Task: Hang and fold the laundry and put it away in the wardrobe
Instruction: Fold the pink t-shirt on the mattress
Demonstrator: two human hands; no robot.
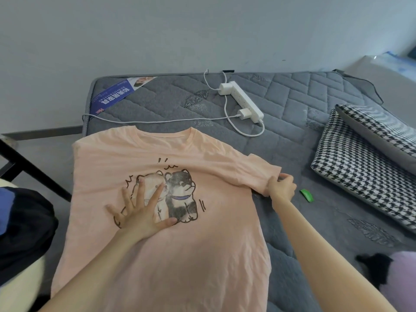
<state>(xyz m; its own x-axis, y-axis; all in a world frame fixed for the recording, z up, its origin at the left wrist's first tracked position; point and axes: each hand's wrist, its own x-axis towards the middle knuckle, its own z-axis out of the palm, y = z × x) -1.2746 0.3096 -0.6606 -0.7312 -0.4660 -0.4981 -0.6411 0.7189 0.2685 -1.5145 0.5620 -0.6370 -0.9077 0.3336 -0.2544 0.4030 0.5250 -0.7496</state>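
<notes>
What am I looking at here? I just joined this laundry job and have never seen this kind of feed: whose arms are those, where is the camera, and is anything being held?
There is no machine here. These are a person's two bare arms, seen from a single wide-angle camera worn on their head, looking forward and down. A pink T-shirt with a cartoon dog print lies front up on a grey quilted mattress. The left hand presses flat on the print, fingers spread. The right hand pinches the edge of the shirt's sleeve. Beyond the shirt lies a white power strip with chargers and cables. To the right are houndstooth pillows and a small green item that I cannot identify.
</notes>
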